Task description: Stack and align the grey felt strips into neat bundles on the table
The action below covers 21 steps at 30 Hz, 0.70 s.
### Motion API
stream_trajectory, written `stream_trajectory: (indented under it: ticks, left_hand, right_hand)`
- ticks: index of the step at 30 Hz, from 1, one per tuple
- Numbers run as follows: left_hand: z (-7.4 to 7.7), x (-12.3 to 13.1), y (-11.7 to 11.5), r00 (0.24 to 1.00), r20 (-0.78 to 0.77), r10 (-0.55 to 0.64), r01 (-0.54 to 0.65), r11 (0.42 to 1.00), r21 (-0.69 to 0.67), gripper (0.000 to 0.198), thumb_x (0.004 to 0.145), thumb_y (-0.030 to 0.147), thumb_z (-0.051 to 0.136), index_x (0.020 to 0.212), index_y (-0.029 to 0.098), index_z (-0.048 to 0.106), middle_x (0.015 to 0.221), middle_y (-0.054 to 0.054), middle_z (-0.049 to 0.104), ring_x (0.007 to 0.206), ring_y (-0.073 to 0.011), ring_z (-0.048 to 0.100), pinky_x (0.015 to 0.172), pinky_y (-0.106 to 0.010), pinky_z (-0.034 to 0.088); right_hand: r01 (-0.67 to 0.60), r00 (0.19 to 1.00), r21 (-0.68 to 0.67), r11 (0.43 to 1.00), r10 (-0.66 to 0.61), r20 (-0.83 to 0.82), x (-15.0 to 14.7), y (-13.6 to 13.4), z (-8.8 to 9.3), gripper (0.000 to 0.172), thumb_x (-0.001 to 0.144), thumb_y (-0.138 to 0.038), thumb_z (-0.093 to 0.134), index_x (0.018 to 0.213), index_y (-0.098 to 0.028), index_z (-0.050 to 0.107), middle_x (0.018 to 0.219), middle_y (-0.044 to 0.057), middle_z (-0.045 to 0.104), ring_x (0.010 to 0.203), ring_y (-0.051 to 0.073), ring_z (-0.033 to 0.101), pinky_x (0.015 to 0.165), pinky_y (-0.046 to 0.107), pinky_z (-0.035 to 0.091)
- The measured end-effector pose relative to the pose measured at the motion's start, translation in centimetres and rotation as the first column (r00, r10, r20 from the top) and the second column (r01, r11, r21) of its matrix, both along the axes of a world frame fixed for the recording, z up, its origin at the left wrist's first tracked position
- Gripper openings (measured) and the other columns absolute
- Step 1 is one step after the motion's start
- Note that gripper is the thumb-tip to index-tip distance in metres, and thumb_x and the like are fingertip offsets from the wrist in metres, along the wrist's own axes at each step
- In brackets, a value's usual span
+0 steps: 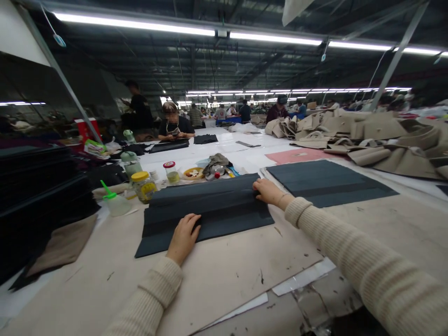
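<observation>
A dark blue-grey fabric panel with a darker band lies across the table in front of me. My left hand rests on its near left part, fingers slightly bent and apart, holding nothing. At the panel's right end, my right hand has its fingers curled at the far right edge, with the fingertips pressed to the fabric; whether they pinch it is hard to see. A second dark panel lies flat on the right, beyond my right forearm.
Jars, a green-tipped bottle and a yellow dish stand behind the panel. Dark fabric stacks rise at left. Beige pieces are heaped at right. A person sits across the table.
</observation>
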<state>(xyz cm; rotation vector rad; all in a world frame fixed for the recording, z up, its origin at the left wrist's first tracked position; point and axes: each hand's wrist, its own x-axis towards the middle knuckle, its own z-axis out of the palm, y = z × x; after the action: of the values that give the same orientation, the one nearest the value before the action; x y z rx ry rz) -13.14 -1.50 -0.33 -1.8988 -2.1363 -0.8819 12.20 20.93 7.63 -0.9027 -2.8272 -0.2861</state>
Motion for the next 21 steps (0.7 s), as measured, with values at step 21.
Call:
stream_trajectory:
  ticks: [21]
  left_hand:
    - [-0.9, -0.5, 0.1, 1.0, -0.003, 0.005, -0.005, 0.997, 0.071, 0.044, 0.08, 0.019, 0.048, 0.123, 0.022, 0.039, 0.115, -0.008, 0.049, 0.105, -0.0205, 0.048, 0.09, -0.037, 0.042]
  right_hand:
    - [-0.367, 0.929, -0.293, 0.883, 0.336, -0.152, 0.9, -10.0, -3.6, 0.019, 0.069, -0.006, 0.049, 0.084, -0.016, 0.055, 0.094, 0.006, 0.056, 0.091, 0.017, 0.05, 0.081, 0.029, 0.04]
